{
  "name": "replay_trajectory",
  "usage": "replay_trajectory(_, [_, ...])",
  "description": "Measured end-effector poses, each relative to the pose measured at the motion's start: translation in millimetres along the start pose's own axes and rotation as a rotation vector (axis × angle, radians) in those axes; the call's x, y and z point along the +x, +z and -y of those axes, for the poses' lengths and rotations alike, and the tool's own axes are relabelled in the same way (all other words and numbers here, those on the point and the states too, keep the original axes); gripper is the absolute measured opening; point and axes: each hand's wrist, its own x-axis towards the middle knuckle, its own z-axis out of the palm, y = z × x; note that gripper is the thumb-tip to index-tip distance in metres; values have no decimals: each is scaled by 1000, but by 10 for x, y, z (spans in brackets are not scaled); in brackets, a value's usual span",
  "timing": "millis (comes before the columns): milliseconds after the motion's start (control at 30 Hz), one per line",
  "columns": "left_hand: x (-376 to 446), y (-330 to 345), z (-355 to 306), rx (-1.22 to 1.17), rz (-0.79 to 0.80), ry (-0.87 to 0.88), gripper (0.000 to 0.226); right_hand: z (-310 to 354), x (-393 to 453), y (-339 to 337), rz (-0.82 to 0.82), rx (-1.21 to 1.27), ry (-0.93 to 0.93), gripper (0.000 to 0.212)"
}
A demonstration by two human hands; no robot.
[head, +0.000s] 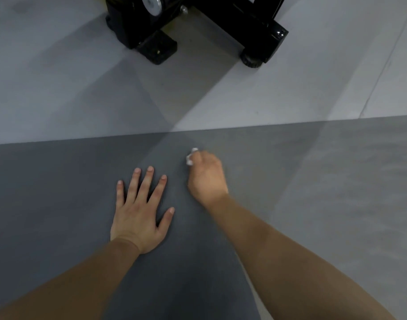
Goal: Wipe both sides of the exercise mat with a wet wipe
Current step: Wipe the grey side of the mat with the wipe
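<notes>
- Right hand [207,175]: fingers curled round a small bunched white wet wipe [190,157], of which only a scrap shows at the fingertips; the hand is blurred, so the exact grip cannot be read.
- Wipe position: pressed to, or just above, the exercise mat [59,192]; contact cannot be confirmed. It sits just ahead of the right knuckles, near the mat's far edge.
- Left hand [140,211]: flat, fingers spread wide and straight, palm resting on the mat just beside the right hand and slightly nearer the person. It holds nothing.
- Mat: dark grey, lying flat under both hands and running out to either side; beyond the fingertips it ends at a straight edge against the pale floor [59,77].
- Judgement, step in hand: wiping the upward face. To do it well, keep the left palm pressing so the mat does not creep, work in overlapping strokes out to the far edge, and unfold the wipe so more of it meets the surface.
- Judgement, progress: no turned-over portion shows, so the underside appears yet to be done.
- Well ahead of both hands: black machine base [193,26] standing on the floor.
- Count: two hands, one wipe, one mat, one machine base.
</notes>
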Motion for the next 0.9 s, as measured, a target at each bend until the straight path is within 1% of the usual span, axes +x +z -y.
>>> replay_trajectory(67, [4,2,-1,3,6,0,77,237,63,2,50,7,-126,40])
replay_trajectory(133, [8,3,-2,-4,10,2,77,68,156,-55,73,-49,-223,32])
replay_trajectory(167, [5,3,-2,-9,11,2,77,-115,209,-115,67,-87,-236,33])
replay_trajectory(200, [2,1,-1,-10,11,1,77,-369,265,-180,49,-118,-205,33])
replay_trajectory(300, [-4,-6,-6,-10,23,-7,78,-1196,350,-517,-48,-231,45,22])
replay_trajectory(367, [0,-2,-2,-7,28,-12,78,-1523,309,-718,-87,-285,193,21])
replay_trajectory(400, [9,-3,-4,-7,29,-13,78,-1566,303,-760,-112,-276,261,21])
replay_trajectory(467, [15,-12,-10,-11,33,-13,78,-1430,344,-689,-158,-185,356,24])
replay_trajectory(533, [11,-13,-7,-17,32,-13,78,-1071,426,-479,-191,-56,373,20])
replay_trajectory(633, [15,-8,-1,-23,31,-13,78,-332,569,-125,-204,34,206,13])
replay_trajectory(700, [18,-13,-8,-24,33,-10,79,193,638,51,-133,53,52,17])
replay_trajectory(767, [14,-13,-10,-19,33,-9,79,543,658,164,-18,56,-79,25])
replay_trajectory(833, [10,-10,-9,-17,37,-9,79,534,681,163,53,35,-173,37])
replay_trajectory(900, [13,-8,-7,-23,39,-10,79,201,711,62,35,-46,-239,42])
